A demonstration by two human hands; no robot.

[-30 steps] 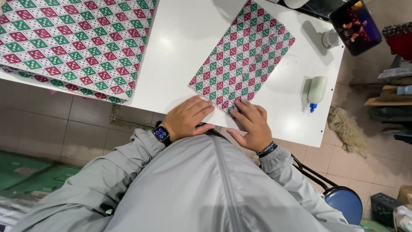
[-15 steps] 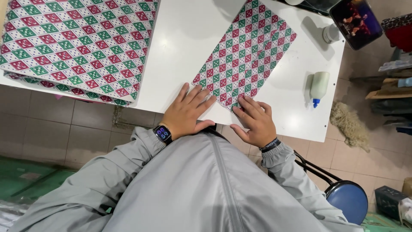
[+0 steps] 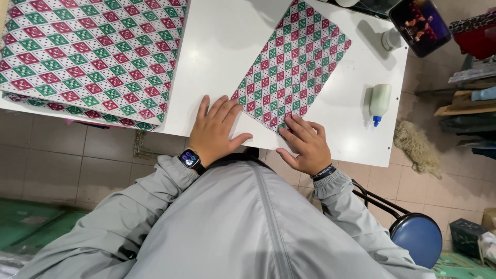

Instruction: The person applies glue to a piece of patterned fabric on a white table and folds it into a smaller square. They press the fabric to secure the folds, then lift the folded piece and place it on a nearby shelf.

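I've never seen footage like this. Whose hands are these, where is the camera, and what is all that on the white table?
There is no machine here: a person in a grey jacket works with bare hands. The one camera sits on that person's head and looks straight down, so you see their own arms from above. The left hand, with a smartwatch on the wrist, lies flat on the white folded-over part of a patterned paper sheet, printed with red and green diamonds. The right hand presses its fingertips on the sheet's near edge. Neither hand lifts anything. On the white table also lie a stack of the same paper at the left and a glue bottle with a blue tip at the right.
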